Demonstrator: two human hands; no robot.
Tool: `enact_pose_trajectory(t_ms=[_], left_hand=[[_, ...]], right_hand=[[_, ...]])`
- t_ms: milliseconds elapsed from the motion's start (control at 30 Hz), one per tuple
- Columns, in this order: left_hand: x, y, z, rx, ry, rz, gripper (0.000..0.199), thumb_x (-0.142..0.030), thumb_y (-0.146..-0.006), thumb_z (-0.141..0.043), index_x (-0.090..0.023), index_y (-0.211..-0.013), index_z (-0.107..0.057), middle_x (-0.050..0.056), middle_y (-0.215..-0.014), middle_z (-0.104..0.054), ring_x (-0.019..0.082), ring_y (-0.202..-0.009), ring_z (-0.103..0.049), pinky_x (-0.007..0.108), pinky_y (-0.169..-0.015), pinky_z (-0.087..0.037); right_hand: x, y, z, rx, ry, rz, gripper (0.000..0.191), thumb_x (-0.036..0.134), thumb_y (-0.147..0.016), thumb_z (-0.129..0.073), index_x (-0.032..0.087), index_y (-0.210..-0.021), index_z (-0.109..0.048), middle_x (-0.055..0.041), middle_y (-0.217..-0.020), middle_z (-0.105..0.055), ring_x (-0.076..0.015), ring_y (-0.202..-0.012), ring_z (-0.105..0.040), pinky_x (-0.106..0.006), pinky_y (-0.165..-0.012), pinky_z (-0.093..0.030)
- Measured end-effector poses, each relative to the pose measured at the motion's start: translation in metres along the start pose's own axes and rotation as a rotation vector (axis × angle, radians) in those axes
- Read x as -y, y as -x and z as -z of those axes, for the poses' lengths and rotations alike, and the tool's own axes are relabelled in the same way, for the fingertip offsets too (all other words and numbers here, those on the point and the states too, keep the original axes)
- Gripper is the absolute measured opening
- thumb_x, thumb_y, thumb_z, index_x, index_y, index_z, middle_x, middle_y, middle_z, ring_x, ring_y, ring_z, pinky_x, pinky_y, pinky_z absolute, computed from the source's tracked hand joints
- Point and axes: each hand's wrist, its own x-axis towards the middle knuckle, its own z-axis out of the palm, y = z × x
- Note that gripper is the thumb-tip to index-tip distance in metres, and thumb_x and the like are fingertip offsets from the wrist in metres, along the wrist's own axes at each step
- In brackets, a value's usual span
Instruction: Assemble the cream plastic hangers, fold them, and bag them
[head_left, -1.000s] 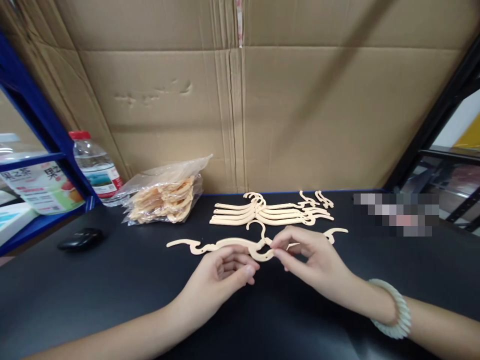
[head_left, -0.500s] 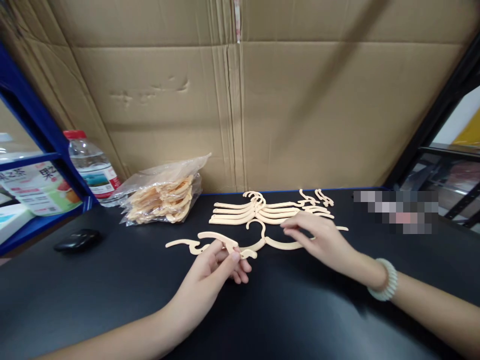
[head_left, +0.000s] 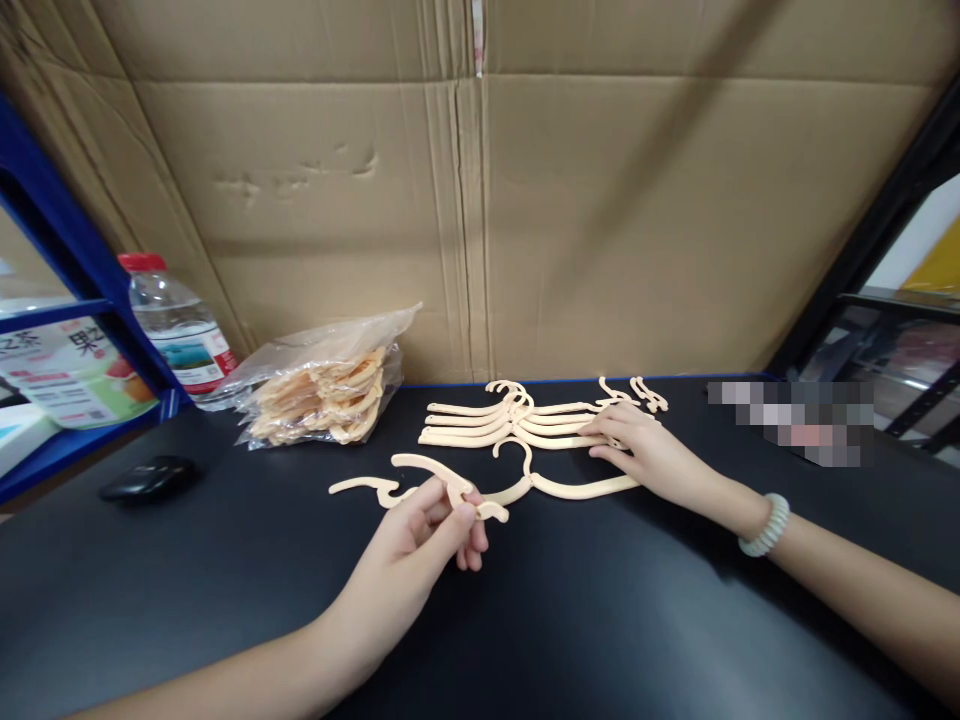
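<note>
My left hand (head_left: pixel 435 530) pinches a cream plastic hanger piece (head_left: pixel 429 466) between thumb and fingers. Behind that hand, a cream hanger with a hook (head_left: pixel 574 490) lies on the black table (head_left: pixel 525 620), and a curved loose part (head_left: pixel 358 484) rests to its left. My right hand (head_left: pixel 637 445) is over the right ends of a row of cream hangers (head_left: pixel 465 432), its thumb and fingers slightly apart. Nothing can be made out between them. Small cream parts (head_left: pixel 649 394) lie just beyond the right hand.
A clear bag of cream parts (head_left: pixel 322 395), a bottle with a red cap (head_left: pixel 184 335) and a black mouse (head_left: pixel 150 479) are on the left. Cardboard (head_left: pixel 337 200) stands behind the table. A blurred-out item (head_left: pixel 802 420) lies at the right.
My right hand has moved slightly away from me, from above the front hanger to the right ends of the row. The left hand still holds its piece, shifted slightly left.
</note>
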Motion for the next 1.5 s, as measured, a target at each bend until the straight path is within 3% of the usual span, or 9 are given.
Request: enact_pose_trajectory(t_ms=[433, 533, 700, 1167, 1367, 1500], left_hand=[[-0.006, -0.001, -0.001, -0.056, -0.032, 0.002, 0.026, -0.038, -0.077, -0.073, -0.016, -0.073, -0.059, -0.002, -0.070, -0.055, 0.009, -0.058, -0.050, 0.022, -0.055, -0.042], [-0.005, 0.000, -0.001, -0.062, -0.019, 0.001, 0.026, -0.040, -0.077, -0.073, -0.016, -0.073, -0.063, 0.000, -0.077, -0.057, 0.009, -0.059, -0.049, 0.022, -0.055, -0.042], [-0.007, 0.000, -0.001, -0.065, -0.046, 0.052, 0.027, -0.043, -0.079, -0.070, -0.017, -0.086, -0.070, -0.001, -0.069, -0.056, 0.010, -0.061, -0.047, 0.021, -0.058, -0.042], [-0.003, -0.001, 0.006, -0.104, -0.029, 0.082, 0.025, -0.040, -0.074, -0.076, -0.017, -0.081, -0.068, 0.000, -0.075, -0.059, 0.011, -0.064, -0.047, 0.021, -0.059, -0.040], [-0.013, -0.003, 0.010, -0.156, -0.008, 0.044, 0.022, -0.038, -0.076, -0.075, -0.018, -0.076, -0.066, -0.002, -0.070, -0.054, 0.010, -0.064, -0.043, 0.019, -0.059, -0.038], [-0.022, -0.008, 0.018, -0.238, 0.064, -0.026, 0.021, -0.034, -0.072, -0.079, -0.018, -0.077, -0.067, -0.003, -0.072, -0.053, 0.009, -0.066, -0.042, 0.017, -0.062, -0.039]], right_hand=[[0.000, -0.003, -0.002, 0.022, -0.016, -0.039, 0.007, 0.018, -0.087, -0.058, 0.020, -0.082, -0.063, -0.0061, -0.084, -0.062, -0.0212, -0.084, -0.056, -0.037, -0.078, -0.046], [0.003, -0.003, 0.000, 0.004, -0.035, -0.044, 0.006, 0.016, -0.087, -0.057, 0.019, -0.083, -0.061, -0.0059, -0.084, -0.061, -0.0205, -0.082, -0.055, -0.036, -0.076, -0.046], [0.006, -0.002, 0.003, -0.033, -0.076, -0.085, 0.005, 0.016, -0.087, -0.056, 0.019, -0.083, -0.058, -0.0042, -0.081, -0.061, -0.0186, -0.078, -0.055, -0.032, -0.071, -0.045], [0.007, -0.001, 0.002, -0.030, -0.134, -0.170, 0.004, 0.019, -0.086, -0.055, 0.020, -0.083, -0.059, -0.0034, -0.082, -0.067, -0.0177, -0.075, -0.062, -0.030, -0.069, -0.047], [0.009, -0.001, 0.005, -0.079, -0.132, -0.202, 0.003, 0.021, -0.085, -0.055, 0.021, -0.084, -0.059, -0.0035, -0.082, -0.067, -0.0195, -0.076, -0.064, -0.033, -0.069, -0.050], [0.007, 0.001, 0.005, -0.160, -0.126, -0.197, 0.015, 0.022, -0.085, -0.055, 0.021, -0.099, -0.061, -0.0051, -0.093, -0.069, -0.0202, -0.080, -0.065, -0.034, -0.071, -0.052]])
